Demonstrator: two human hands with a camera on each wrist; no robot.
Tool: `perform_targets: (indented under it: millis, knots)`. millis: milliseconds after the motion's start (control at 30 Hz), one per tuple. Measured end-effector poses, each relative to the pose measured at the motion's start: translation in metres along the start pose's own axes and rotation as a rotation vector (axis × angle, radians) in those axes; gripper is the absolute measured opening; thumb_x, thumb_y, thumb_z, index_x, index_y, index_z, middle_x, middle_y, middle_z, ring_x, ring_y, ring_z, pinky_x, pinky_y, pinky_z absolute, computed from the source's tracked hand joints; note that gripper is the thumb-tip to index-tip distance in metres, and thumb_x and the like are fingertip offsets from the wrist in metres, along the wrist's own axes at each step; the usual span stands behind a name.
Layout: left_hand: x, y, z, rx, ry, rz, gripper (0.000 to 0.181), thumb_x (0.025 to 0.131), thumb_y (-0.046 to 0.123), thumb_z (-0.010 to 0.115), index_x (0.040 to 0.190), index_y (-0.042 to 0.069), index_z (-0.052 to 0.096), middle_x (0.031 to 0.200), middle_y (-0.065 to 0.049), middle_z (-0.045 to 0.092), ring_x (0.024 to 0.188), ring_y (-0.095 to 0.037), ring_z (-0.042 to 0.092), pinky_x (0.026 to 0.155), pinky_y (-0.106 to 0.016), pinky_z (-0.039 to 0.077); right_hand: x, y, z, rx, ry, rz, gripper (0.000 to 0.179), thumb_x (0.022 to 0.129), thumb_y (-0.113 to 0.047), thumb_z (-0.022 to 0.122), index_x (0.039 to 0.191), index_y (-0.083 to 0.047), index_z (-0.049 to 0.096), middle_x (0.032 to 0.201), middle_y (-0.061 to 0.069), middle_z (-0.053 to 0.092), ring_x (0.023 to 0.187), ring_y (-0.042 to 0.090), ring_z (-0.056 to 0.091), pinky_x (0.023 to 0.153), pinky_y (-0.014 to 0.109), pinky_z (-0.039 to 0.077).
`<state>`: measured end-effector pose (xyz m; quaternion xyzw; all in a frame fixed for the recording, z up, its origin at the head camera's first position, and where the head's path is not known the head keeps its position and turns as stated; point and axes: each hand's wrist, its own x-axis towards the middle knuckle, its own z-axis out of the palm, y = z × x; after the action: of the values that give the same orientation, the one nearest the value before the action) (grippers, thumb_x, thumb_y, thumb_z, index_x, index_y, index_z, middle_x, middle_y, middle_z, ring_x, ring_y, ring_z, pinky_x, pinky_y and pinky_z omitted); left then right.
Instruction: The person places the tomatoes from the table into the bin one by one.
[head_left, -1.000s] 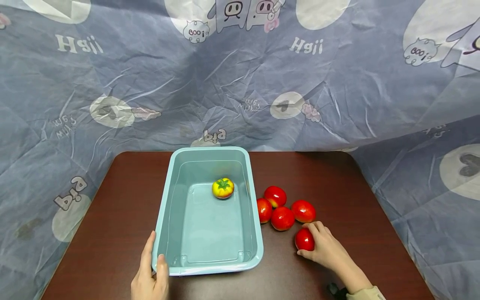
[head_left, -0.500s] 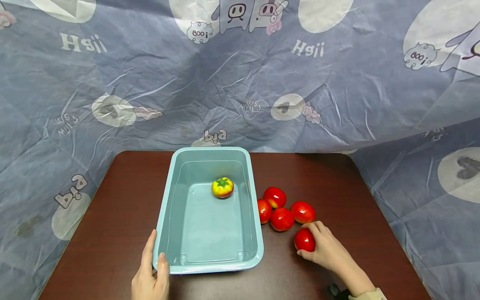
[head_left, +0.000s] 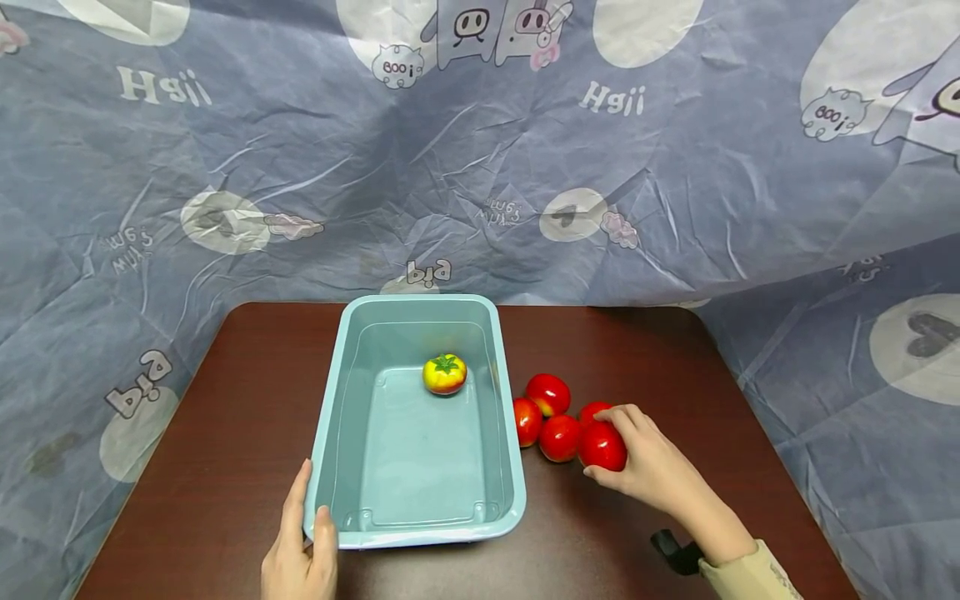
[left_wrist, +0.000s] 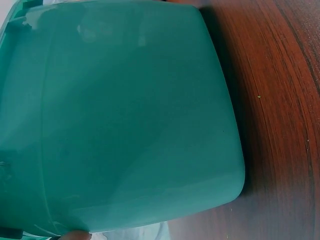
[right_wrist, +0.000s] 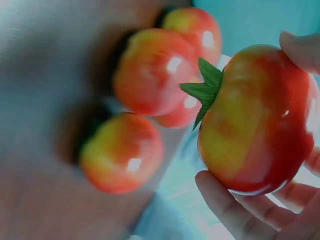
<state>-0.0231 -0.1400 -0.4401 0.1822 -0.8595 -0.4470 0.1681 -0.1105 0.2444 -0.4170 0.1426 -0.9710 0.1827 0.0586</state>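
Note:
My right hand (head_left: 648, 467) grips a glossy red tomato (head_left: 602, 447) with thumb and fingers, just above the table. In the right wrist view this tomato (right_wrist: 255, 120) shows a yellow patch and green leafy top. Several more tomatoes (head_left: 560, 438) lie close together right of a light blue-green plastic basin (head_left: 512, 467); one behind the held tomato is partly hidden. Inside the basin sits a yellow-and-red tomato (head_left: 445, 374), green top up. My left hand (head_left: 302, 542) holds the basin's near left corner, thumb over the rim. The left wrist view shows mostly the basin's outer wall (left_wrist: 130, 110).
The dark brown wooden table (head_left: 225, 433) carries everything. A blue-grey printed sheet (head_left: 420, 183) hangs behind it and along the right side. A black piece (head_left: 675, 552) shows beside my right wrist.
My right hand has lifted the tomato and brought it up and slightly left, so it now covers part of the tomato behind it. My left hand and the basin stay put.

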Motion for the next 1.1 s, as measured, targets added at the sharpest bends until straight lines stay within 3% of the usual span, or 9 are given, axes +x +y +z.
perform_targets:
  millis: [167, 400, 1100]
  knots:
    - [0.0, -0.002, 0.001, 0.002, 0.008, 0.005, 0.055, 0.098, 0.012, 0.048, 0.151, 0.024, 0.04, 0.128, -0.031, 0.06, 0.094, -0.049, 0.068, 0.059, -0.044, 0.059, 0.019, -0.013, -0.016, 0.001, 0.034, -0.065, 0.064, 0.065, -0.022, 0.089, 0.119, -0.007, 0.057, 0.115, 0.009, 0.057, 0.101, 0.029, 0.056, 0.074, 0.042, 0.059]
    - [-0.001, -0.001, 0.001, -0.01, 0.016, 0.012, 0.055, 0.098, 0.012, 0.048, 0.151, 0.024, 0.041, 0.127, -0.031, 0.061, 0.095, -0.049, 0.068, 0.06, -0.045, 0.059, 0.042, -0.036, -0.031, 0.017, 0.018, -0.085, 0.066, 0.067, -0.025, 0.088, 0.123, -0.009, 0.056, 0.12, 0.007, 0.056, 0.107, 0.028, 0.054, 0.077, 0.044, 0.059]
    - [-0.001, -0.003, 0.001, -0.021, 0.035, 0.021, 0.055, 0.097, 0.012, 0.049, 0.15, 0.025, 0.042, 0.124, -0.029, 0.064, 0.089, -0.045, 0.07, 0.059, -0.043, 0.059, 0.076, -0.076, -0.041, 0.056, 0.031, -0.212, 0.063, 0.07, -0.028, 0.086, 0.124, -0.012, 0.056, 0.124, 0.006, 0.056, 0.112, 0.025, 0.054, 0.078, 0.04, 0.059]
